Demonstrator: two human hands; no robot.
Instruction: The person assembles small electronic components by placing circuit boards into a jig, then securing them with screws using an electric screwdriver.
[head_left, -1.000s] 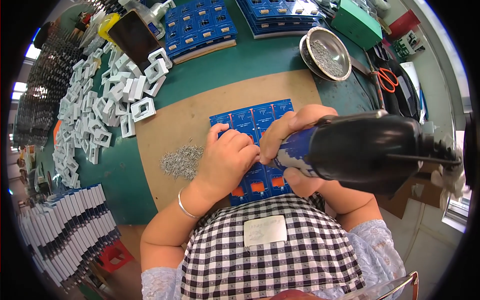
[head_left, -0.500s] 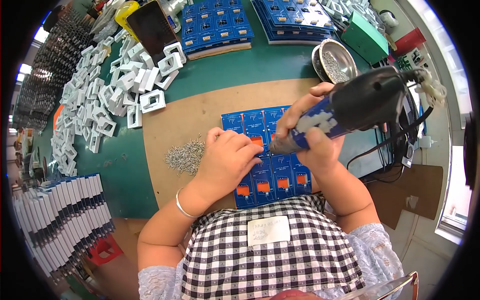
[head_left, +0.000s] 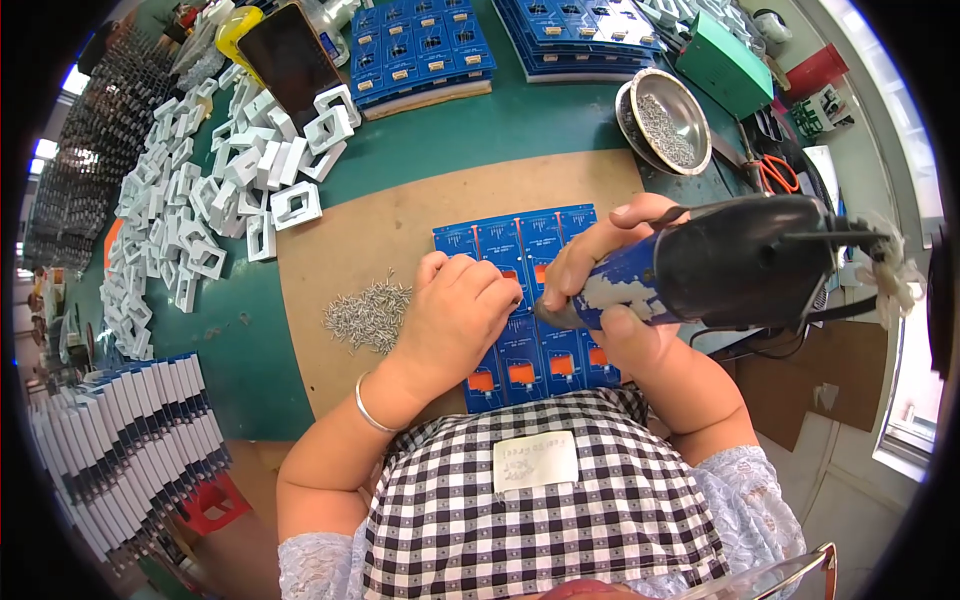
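My right hand is wrapped round an electric screwdriver with a black back end and a worn blue front. Its nose points left and down, close over a blue circuit board panel with orange patches. The bit's tip is hard to make out. My left hand rests on the panel's left side. Its fingers are curled and pinched together beside the screwdriver's nose; whatever they hold is hidden. A heap of small silver screws lies just left of that hand, on a brown board.
White plastic frames are heaped at the left, with a dark phone behind them. Stacks of blue panels stand at the back. A metal bowl of screws, a green box and orange-handled scissors are at the right.
The screwdriver has swung its back end lower and now lies closer to level. My left hand has shifted slightly and stays pinched over the panel. The whole view has moved a little.
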